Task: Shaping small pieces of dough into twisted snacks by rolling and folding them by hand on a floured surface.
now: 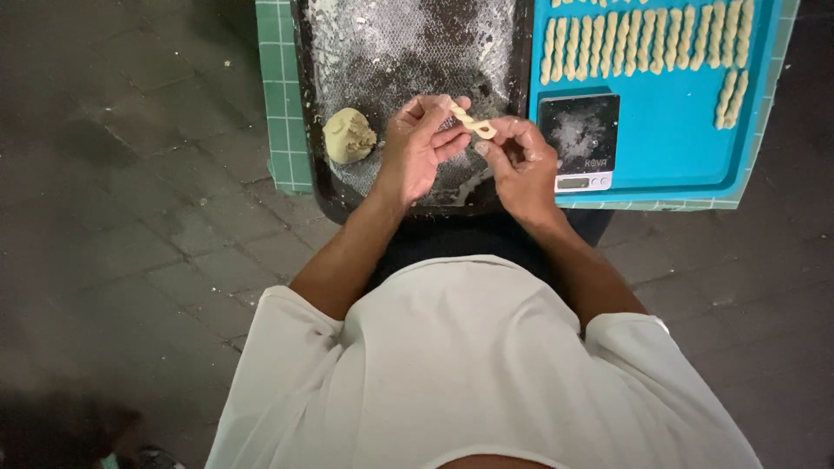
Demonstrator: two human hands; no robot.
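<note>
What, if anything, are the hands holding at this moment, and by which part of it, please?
A short twisted dough strip, held by its two ends: the left hand pinches the upper end, the right hand the lower end, above the floured dark tray.

The dark floured metal tray (408,52) and the bright blue plastic tray (669,139) run off the top of the frame. An upper row of pale twisted dough sticks (599,3) shows only its tips. The small black kitchen scale's (579,139) display is too small to read.
</note>
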